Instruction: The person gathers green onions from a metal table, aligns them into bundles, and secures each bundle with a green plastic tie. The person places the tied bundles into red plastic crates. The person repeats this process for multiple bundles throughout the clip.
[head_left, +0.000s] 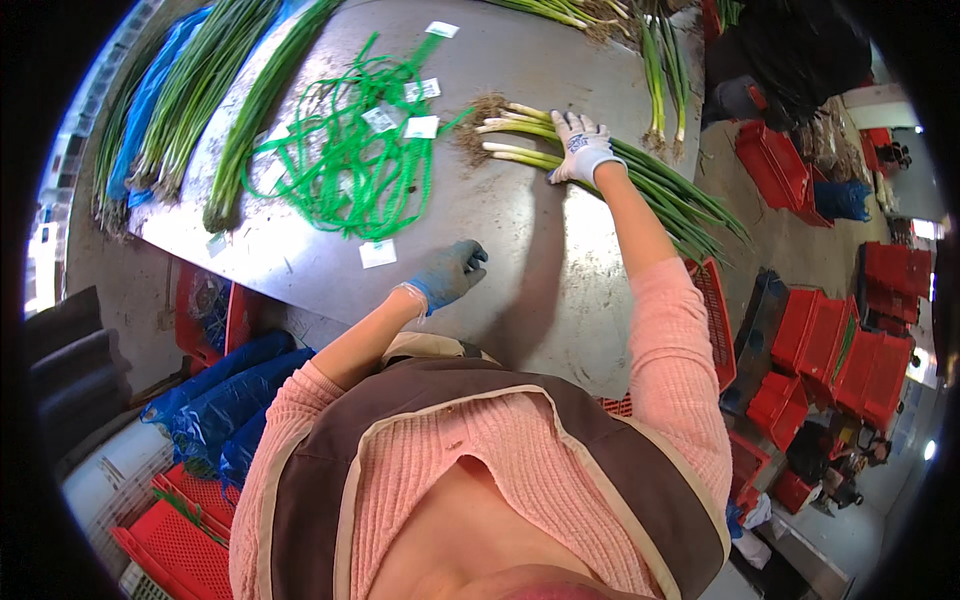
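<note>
My right hand, in a white knit glove, spans a loose bunch of spring onions on the metal table, its fingers over one side and the thumb at the other. The bunch's roots point left and its green leaves run under my forearm. Over the table's near part, my left hand, in a soiled blue glove, has loosely curled fingers with nothing in them. Beyond it lies a tangle of green plastic ties with white labels attached. One label lies closest to my left hand.
At the left edge rest long bunches of spring onions, some on blue plastic. More onions lie far right. Red crates stand on the floor to the right; blue-wrapped bundles and another red crate are at lower left.
</note>
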